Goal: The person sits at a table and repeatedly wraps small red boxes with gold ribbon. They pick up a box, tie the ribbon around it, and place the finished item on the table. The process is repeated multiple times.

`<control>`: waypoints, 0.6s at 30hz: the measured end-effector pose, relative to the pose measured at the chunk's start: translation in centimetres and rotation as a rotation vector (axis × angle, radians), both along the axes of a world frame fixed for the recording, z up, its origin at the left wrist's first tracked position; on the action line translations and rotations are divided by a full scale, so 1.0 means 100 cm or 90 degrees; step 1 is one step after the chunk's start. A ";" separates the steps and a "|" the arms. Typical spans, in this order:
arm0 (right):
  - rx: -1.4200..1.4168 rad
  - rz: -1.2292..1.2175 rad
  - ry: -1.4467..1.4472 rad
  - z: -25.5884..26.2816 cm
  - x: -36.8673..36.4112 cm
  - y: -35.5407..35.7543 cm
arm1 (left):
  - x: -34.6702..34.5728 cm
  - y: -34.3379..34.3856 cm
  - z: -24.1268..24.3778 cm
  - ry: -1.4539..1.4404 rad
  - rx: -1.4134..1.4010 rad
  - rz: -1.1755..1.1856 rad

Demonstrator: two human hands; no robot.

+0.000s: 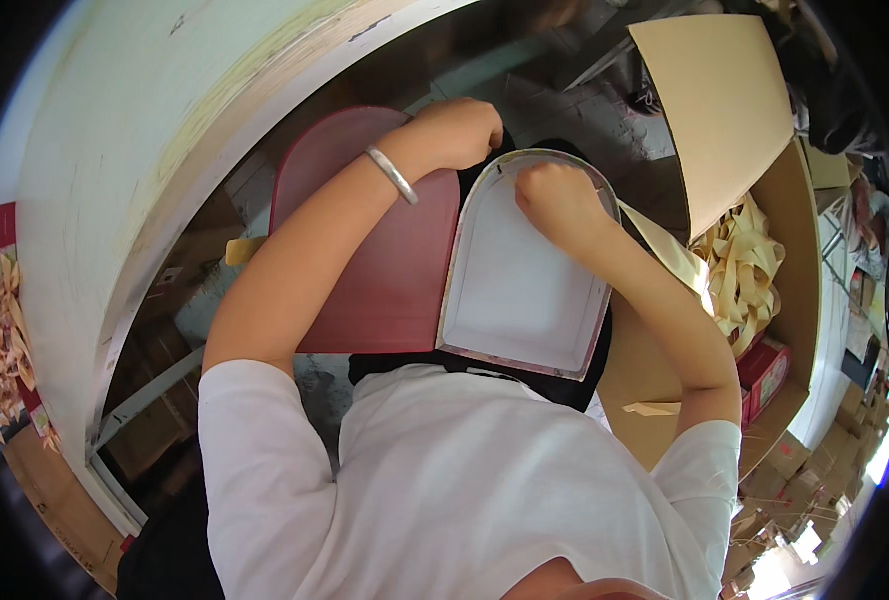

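An arch-shaped box lies opened out across my lap. Its red panel (pixel 384 262) is on the left, joined along a straight edge to a white-lined tray (pixel 527 292) with a raised rim. My left hand (pixel 463 135) is curled above the upper right part of the red panel, a silver bangle on its wrist. Inside the tray, near the curved end, my right hand (pixel 561 196) is bent into a fist close to the rim. The fingertips of both hands are hidden, so I cannot tell whether they grip anything. A yellow ribbon end (pixel 246 251) sticks out left of the red panel.
On the right stands an open cardboard carton (pixel 778 300) with a raised flap (pixel 722 112), holding heaped cream ribbons (pixel 744 270) and a red box (pixel 763 375). A pale tabletop (pixel 92 187) curves along the left. Another person's hand (pixel 864 210) shows at far right.
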State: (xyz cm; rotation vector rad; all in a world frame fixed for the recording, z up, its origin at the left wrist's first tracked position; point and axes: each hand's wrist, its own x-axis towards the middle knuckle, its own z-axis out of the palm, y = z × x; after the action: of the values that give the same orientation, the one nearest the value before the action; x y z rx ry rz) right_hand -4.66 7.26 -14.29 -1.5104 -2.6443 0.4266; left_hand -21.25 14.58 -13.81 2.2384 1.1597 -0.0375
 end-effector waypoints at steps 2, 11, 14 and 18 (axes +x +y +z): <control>-0.025 -0.031 -0.010 0.001 -0.006 0.004 | 0.003 -0.001 0.005 0.004 -0.022 -0.026; 0.112 -0.003 0.143 0.024 -0.005 -0.007 | 0.002 -0.007 0.007 0.037 0.211 -0.013; 0.350 -0.067 0.124 0.043 0.019 -0.019 | -0.002 -0.004 0.035 0.083 0.382 0.024; 0.182 -0.175 0.253 0.012 0.050 -0.041 | 0.010 -0.010 0.088 0.060 0.491 0.018</control>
State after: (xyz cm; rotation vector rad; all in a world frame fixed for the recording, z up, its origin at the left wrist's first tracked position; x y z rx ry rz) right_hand 0.31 3.19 -13.13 -1.4858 -2.0619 0.2757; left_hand -20.27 13.62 -5.03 2.8999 1.4225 0.3799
